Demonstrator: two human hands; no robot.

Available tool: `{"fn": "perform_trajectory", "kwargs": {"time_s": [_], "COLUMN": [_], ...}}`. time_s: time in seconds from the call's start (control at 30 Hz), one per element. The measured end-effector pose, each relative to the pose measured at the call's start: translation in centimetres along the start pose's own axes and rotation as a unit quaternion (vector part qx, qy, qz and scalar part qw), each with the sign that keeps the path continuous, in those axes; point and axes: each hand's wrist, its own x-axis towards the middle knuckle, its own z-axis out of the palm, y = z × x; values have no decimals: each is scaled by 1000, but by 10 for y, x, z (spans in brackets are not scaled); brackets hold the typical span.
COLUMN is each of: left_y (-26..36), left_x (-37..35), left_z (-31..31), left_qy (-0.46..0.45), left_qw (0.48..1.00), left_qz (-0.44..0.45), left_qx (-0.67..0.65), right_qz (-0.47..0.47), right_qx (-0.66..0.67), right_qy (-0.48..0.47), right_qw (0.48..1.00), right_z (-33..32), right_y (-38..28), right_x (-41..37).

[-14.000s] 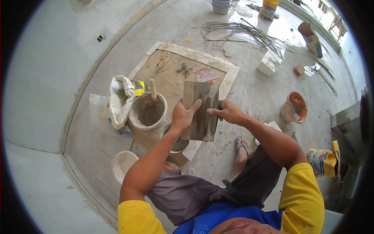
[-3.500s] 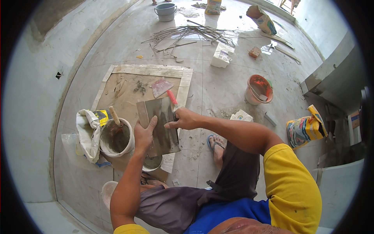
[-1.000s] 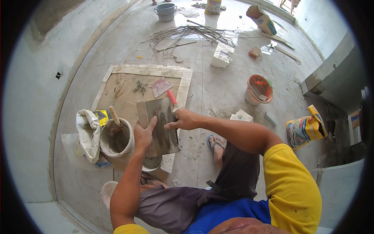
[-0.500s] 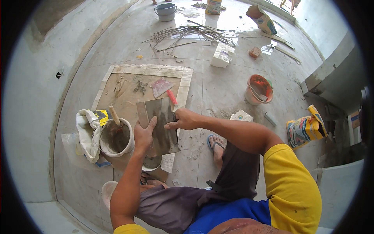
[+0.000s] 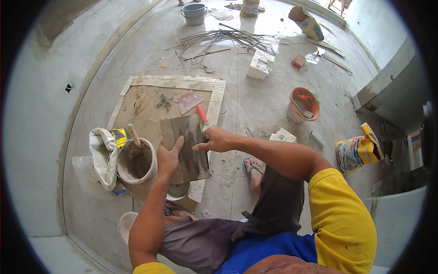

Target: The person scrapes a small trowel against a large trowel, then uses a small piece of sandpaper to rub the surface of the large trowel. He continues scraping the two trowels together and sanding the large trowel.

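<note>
A flat rectangular plate [image 5: 190,157], greyish with dark damp-looking smears, is tilted in front of me. My left hand [image 5: 169,157] grips its left side, thumb across the face and the other fingers mostly hidden. At its right edge my right hand [image 5: 218,139] is closed, with a fingertip against the face; whether a separate tool is in that fist is hidden. Just beyond the plate lies a scraper [image 5: 189,102] with a red handle, on a cardboard sheet [image 5: 150,98]. Left of my left hand stands a bucket of grey mix [image 5: 154,170] with a wooden-handled tool [image 5: 133,134] in it.
An orange-lined bucket [image 5: 292,112] and a yellow bag [image 5: 358,150] stand to the right. Thin metal rods [image 5: 223,40] lie across the floor ahead, near a white block [image 5: 260,66] and a brick piece [image 5: 298,61]. A grey bucket [image 5: 194,17] stands farther off.
</note>
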Motion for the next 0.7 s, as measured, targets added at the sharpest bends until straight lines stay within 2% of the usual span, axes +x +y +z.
{"fn": "perform_trajectory", "kwargs": {"time_s": [0.7], "left_y": [2], "left_x": [-1], "left_z": [0], "left_qy": [-2], "left_qw": [1000], "left_qz": [2], "left_qx": [-6], "right_qz": [-7], "right_qx": [-4], "right_qy": [3], "right_qw": [1000], "right_z": [0], "right_y": [0], "right_x": [-1]}}
